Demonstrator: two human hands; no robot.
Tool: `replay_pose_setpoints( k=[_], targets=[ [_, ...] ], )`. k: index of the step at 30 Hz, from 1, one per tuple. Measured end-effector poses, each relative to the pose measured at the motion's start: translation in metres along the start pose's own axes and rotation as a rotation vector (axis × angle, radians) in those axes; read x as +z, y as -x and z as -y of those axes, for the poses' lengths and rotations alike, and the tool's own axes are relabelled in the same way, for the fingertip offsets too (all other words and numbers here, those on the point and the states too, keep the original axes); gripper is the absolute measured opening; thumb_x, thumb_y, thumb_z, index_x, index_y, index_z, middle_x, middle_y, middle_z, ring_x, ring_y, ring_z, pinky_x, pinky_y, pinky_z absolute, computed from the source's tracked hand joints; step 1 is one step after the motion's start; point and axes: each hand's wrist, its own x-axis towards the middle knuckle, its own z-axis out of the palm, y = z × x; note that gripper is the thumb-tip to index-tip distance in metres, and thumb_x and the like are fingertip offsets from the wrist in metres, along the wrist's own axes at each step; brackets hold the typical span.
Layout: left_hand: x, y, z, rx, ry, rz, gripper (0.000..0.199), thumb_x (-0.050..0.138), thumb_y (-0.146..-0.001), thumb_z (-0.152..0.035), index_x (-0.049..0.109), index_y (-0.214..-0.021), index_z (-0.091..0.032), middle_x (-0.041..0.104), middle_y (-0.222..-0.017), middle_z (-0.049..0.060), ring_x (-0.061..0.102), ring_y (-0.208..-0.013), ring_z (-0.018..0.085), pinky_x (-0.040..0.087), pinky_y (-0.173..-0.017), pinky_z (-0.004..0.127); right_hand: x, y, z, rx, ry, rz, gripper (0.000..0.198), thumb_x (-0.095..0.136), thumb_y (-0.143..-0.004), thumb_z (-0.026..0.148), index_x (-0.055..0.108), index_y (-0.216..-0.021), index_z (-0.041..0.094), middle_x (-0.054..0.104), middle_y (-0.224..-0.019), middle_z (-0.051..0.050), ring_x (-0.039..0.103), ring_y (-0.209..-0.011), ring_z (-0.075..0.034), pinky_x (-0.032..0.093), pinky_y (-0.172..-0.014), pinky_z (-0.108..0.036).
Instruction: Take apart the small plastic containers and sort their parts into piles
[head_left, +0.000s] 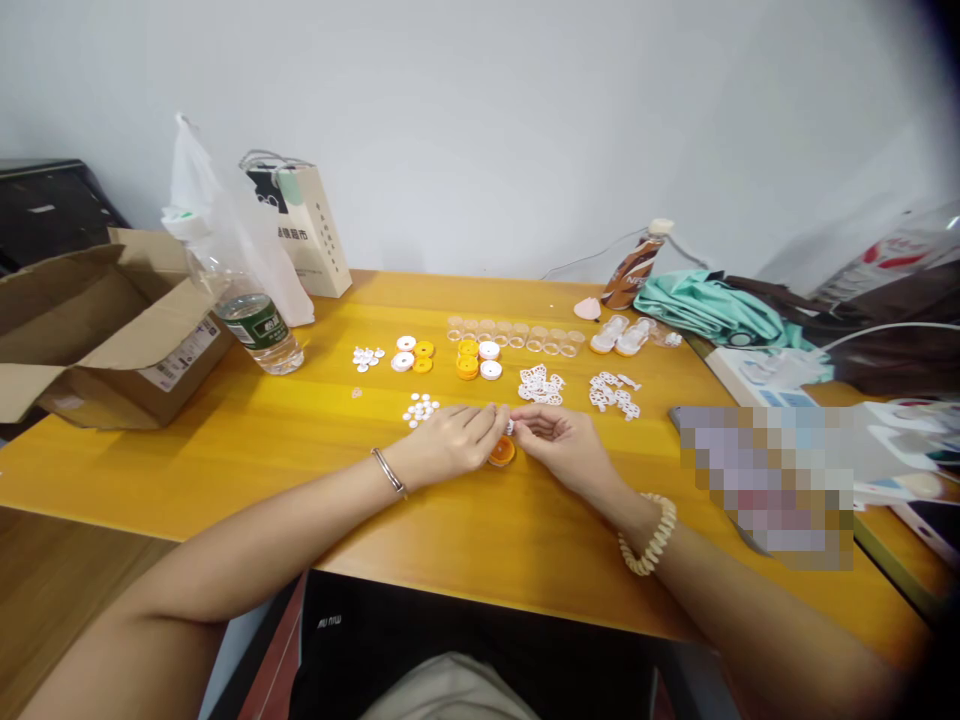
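Observation:
My left hand (461, 440) and my right hand (566, 442) meet above the front middle of the table, fingers closed in a pinch. Between their fingertips shows a small white plastic piece (511, 427), mostly hidden by the fingers. Just under the fingertips lies an orange disc (501, 455), partly covered by my left hand. Beside my left hand is a scatter of small white round caps (420, 408). Beyond my right hand lie white openwork plastic pieces (541, 385), with a second group of white cut-out pieces (615, 393) to the right.
Behind are yellow and white discs (424, 350), stacked discs (468, 360), a row of clear cups (517, 335) and white pegs (367, 357). A water bottle (259, 325) and cardboard box (165, 350) stand left. A brown drink bottle (636, 268) and green cloth (705, 305) are right.

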Motion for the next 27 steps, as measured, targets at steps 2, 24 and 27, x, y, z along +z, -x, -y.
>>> replay_pose_setpoints(
  k=[2,24,27],
  targets=[
    [0.001,0.001,0.000,-0.002,0.034,0.014,0.026,0.032,-0.090,-0.007,0.048,-0.109,-0.004,0.064,-0.092,0.016,0.065,-0.073,0.018,0.054,-0.062,0.031,0.000,0.000,0.002,0.002,0.018,-0.002,0.018,0.063,-0.068,0.028,0.066,-0.081,0.017,0.070,-0.081,-0.005,0.065,-0.071,-0.016,0.053,-0.072,-0.033],
    [0.013,0.005,0.009,-0.385,0.569,-0.041,0.021,0.048,-0.086,-0.026,0.059,-0.102,-0.016,0.065,-0.083,0.006,0.060,-0.071,0.011,0.050,-0.065,0.022,-0.005,-0.004,0.005,0.037,-0.093,0.069,0.025,0.060,-0.074,0.035,0.058,-0.092,0.018,0.068,-0.079,-0.004,0.064,-0.074,-0.014,0.051,-0.074,-0.032],
    [0.013,0.002,0.009,-0.566,0.872,-0.073,0.019,0.055,-0.082,-0.026,0.063,-0.095,-0.016,0.066,-0.088,0.006,0.061,-0.077,0.013,0.051,-0.071,0.025,-0.005,-0.003,0.006,-0.079,-0.029,0.041,0.029,0.059,-0.075,0.031,0.053,-0.101,0.019,0.064,-0.082,-0.004,0.062,-0.078,-0.014,0.050,-0.078,-0.032]
  ],
)
